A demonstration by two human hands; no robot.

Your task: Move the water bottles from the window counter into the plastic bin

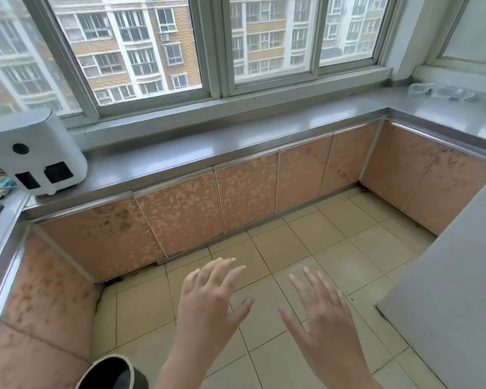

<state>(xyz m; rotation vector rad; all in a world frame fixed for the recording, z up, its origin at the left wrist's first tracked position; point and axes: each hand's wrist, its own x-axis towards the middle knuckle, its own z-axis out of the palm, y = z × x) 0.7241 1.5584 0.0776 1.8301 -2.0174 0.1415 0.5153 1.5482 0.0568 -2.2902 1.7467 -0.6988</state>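
Both hands are held out low in front of the person, above the tiled floor (314, 242), and they carry nothing. The left hand (211, 301) has its fingers straight and a little apart, the thumb pointing to the right; the right hand (323, 310) is the same, fingers spread, thumb pointing to the left. The palms face down and the hands are close to each other but not touching, so it looks like a ready posture with no grip begun. The window counter (236, 141) runs from left to right under the window (180, 51), far from the hands. I can see no water bottle on its long middle part. At the far right corner, some clear containers (443, 92) stand on the counter; they are blurred, and I cannot tell if they are bottles, cups or jars. The plastic bin is not visible in this view, so I cannot say where it is. At the left end of the counter a white appliance (37, 153) stands, out of the way. A dark round container (112, 372) is on the floor near the left hand, at the bottom edge. I judge the task is either at its very start or already finished; the view alone does not decide it.
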